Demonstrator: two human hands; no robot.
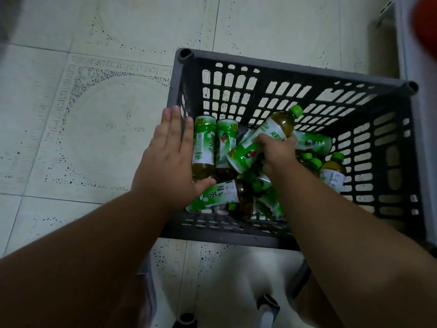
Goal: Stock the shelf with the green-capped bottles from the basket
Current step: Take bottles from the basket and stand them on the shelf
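Observation:
A dark grey slatted basket (295,74) stands on the floor below me, holding several green-capped, green-labelled tea bottles (204,147) lying in a heap. My right hand (279,152) is inside the basket and grips one bottle (267,136) around its middle, its green cap pointing up and to the right, raised above the pile. My left hand (170,157) lies flat with straight fingers over the basket's left rim, thumb touching a lying bottle (215,195). No shelf surface is clearly visible.
Pale patterned floor tiles (82,129) spread to the left and behind the basket. A grey-white upright frame (402,39) stands at the far right, with a blurred red object (425,27) at the top right corner. Grey cart parts (267,306) show below.

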